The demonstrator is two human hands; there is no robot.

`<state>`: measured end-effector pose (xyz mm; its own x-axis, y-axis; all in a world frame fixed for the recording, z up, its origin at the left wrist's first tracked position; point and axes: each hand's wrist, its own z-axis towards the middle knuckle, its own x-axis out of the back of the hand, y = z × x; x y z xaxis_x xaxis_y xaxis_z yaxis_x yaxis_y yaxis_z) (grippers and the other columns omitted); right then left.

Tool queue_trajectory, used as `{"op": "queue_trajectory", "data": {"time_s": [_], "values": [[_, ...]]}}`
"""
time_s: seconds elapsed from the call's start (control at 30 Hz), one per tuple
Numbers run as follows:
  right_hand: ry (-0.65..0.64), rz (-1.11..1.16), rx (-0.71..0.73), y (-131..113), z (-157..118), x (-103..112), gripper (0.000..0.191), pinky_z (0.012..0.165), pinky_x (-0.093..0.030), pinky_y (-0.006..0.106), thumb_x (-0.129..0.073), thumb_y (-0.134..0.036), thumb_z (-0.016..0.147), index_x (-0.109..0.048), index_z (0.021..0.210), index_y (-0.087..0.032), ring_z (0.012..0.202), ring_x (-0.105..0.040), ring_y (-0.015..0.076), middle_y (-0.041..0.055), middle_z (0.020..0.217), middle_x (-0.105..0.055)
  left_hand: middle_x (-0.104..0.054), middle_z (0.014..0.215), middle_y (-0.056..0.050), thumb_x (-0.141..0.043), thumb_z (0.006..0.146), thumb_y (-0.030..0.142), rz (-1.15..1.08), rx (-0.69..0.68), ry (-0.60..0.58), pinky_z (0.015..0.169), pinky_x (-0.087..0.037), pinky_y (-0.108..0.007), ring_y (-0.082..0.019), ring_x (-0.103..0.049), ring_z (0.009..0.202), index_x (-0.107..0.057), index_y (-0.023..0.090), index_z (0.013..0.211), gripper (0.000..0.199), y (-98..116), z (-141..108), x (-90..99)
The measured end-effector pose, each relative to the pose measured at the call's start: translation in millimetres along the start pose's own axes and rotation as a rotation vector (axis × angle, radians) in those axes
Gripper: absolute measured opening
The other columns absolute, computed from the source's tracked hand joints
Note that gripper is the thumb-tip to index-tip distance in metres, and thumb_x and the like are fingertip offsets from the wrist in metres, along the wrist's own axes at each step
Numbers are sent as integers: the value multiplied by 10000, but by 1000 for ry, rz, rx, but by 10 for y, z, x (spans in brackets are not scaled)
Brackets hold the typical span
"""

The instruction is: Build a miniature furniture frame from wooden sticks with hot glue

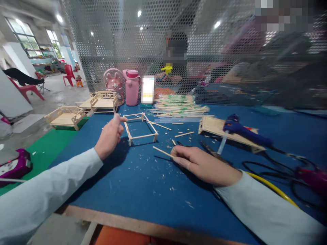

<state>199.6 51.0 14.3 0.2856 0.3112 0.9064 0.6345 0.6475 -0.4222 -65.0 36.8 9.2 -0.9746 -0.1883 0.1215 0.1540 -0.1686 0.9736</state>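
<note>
A small rectangular frame of thin wooden sticks (143, 136) stands on the blue table mat (143, 190). My left hand (109, 136) is at the frame's left corner, index finger stretched toward it; whether the finger touches is unclear. Between the thumb and fingers of my right hand (201, 163) is a thin wooden stick (162, 151), which points left, just above the mat. Loose sticks (184, 134) lie between the frame and my right hand.
Finished-looking stick models (65, 117) stand at the back left. A blue glue gun (245, 132) rests on a wooden piece (214, 126) at right, near pliers and cables. Bundled sticks (178, 103), a pink bottle (132, 88) and a perforated screen (114, 37) are behind.
</note>
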Motion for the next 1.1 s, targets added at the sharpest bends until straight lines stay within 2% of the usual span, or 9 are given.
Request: {"op": "queue_trajectory", "data": {"time_s": [0.07,0.17,0.3,0.43,0.53,0.7,0.83,0.93,1.1], "values": [[51,48,-13,-6,4,-2,229,587,-402,267,-372,-333,889,-480,730,-208,609,-466,136,-11,669,-514,-559,722,-3,-572,750,569,340,-161,-10,571,-411,-248,-125,-488,591,-529,149,1151,582,-96,-77,-5],[171,109,-60,-21,11,-4,200,598,-399,271,-398,-331,874,-505,765,-201,616,-467,135,-8,687,-524,-627,964,-87,-684,692,446,615,-205,-158,764,-439,-350,-215,-579,831,-395,160,1307,737,-210,-164,-27],[301,268,-105,-4,66,-33,175,590,-410,275,-431,-341,855,-516,798,-200,620,-467,137,-3,706,-514,-671,881,-66,-576,803,314,585,-146,-185,812,-439,-361,-215,-625,843,-382,170,1300,553,-255,-177,-109],[335,554,-90,71,285,-100,144,657,-423,304,-489,-327,821,-504,742,-208,644,-468,140,2,726,-518,-631,789,-35,-583,791,287,577,-130,-86,756,-454,-338,-182,-596,735,-421,129,1237,500,-278,-140,-181],[334,644,-57,127,506,-169,138,712,-414,320,-527,-311,782,-503,690,-212,657,-471,141,0,705,-520,-592,855,-42,-630,744,264,584,-168,27,722,-465,-323,-168,-568,743,-443,134,1190,501,-342,-124,-184],[352,718,-33,90,588,-194,132,704,-420,316,-537,-334,762,-534,740,-204,670,-487,138,12,751,-552,-598,807,-14,-575,779,209,463,-234,36,687,-464,-288,-140,-572,697,-498,162,1117,350,-358,-123,-180],[429,736,-32,-53,357,-67,120,709,-420,298,-520,-327,785,-508,742,-217,706,-510,136,5,775,-562,-604,794,4,-595,780,245,209,-267,75,656,-470,-255,-123,-601,669,-527,175,1053,290,-145,-130,-290],[489,745,-25,-151,170,32,99,711,-429,287,-526,-303,796,-504,749,-219,751,-539,137,13,846,-581,-591,785,16,-635,757,273,6,-230,51,599,-472,-225,-114,-627,635,-549,172,961,243,43,-166,-401],[497,472,12,-215,-13,119,85,730,-435,289,-512,-251,833,-530,760,-213,743,-535,140,0,782,-577,-592,731,23,-681,722,268,-162,-105,-21,533,-461,-197,-103,-631,589,-561,152,861,217,159,-278,-462]]}}
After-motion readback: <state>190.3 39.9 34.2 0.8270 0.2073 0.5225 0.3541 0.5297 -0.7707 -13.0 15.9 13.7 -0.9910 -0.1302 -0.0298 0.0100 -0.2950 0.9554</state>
